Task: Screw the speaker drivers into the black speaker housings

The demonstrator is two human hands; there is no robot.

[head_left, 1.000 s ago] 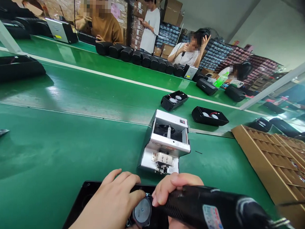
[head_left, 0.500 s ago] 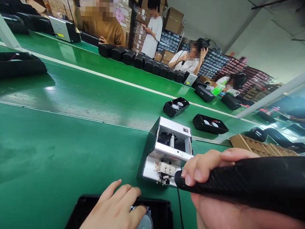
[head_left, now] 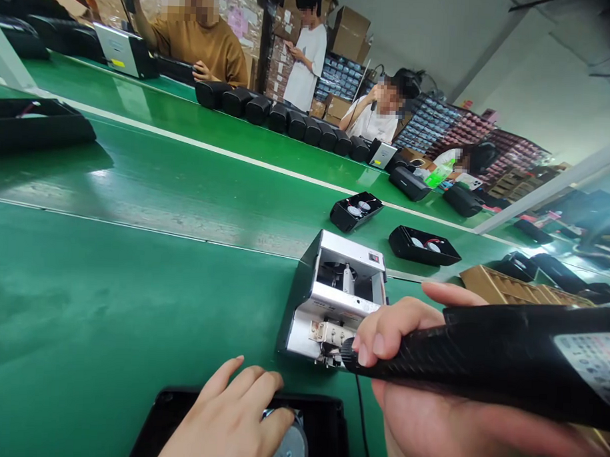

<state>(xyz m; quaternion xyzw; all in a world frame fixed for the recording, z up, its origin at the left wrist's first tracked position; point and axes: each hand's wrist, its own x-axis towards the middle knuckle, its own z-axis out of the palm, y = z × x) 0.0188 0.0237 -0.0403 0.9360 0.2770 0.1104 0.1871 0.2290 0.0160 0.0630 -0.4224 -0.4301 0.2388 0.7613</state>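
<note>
Left hand [head_left: 228, 422] is laid flat on the black speaker housing [head_left: 323, 422] at the bottom edge of the green table [head_left: 106, 315], fingers [head_left: 252, 386] slightly apart, resting beside the round speaker driver [head_left: 290, 448], nothing gripped. The silver screw feeder [head_left: 340, 293] is seen just behind the housing. Right hand [head_left: 429, 393] is wrapped around the black electric screwdriver [head_left: 480, 358], fingers clamped on it, its tip held at the feeder's front outlet. A brown compartment tray [head_left: 503, 285] is seen far right.
</note>
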